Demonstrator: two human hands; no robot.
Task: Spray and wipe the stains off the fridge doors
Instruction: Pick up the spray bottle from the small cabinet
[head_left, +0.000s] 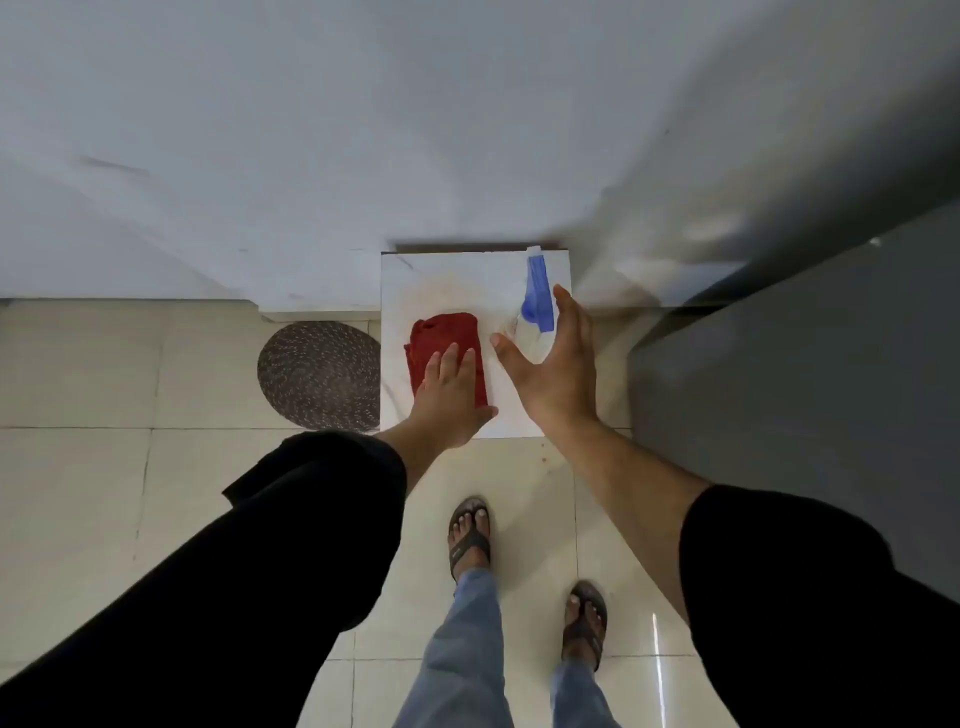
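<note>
A folded red cloth (441, 340) lies on a white marble-topped stand (415, 280) against the wall. My left hand (451, 395) lies flat over the cloth's near part with straight fingers. Right of the cloth stands a clear spray bottle with a blue trigger head (537, 293). My right hand (553, 364) is spread wide around the bottle's body, thumb on its left and fingers on its right, not closed on it. The grey fridge (805, 364) stands at the right, its door face running along the frame's right side.
A round dark woven mat (317, 374) lies on the tiled floor left of the stand. The grey-white wall (311, 156) fills the top. My feet in sandals (470, 535) stand on the cream tiles just before the stand.
</note>
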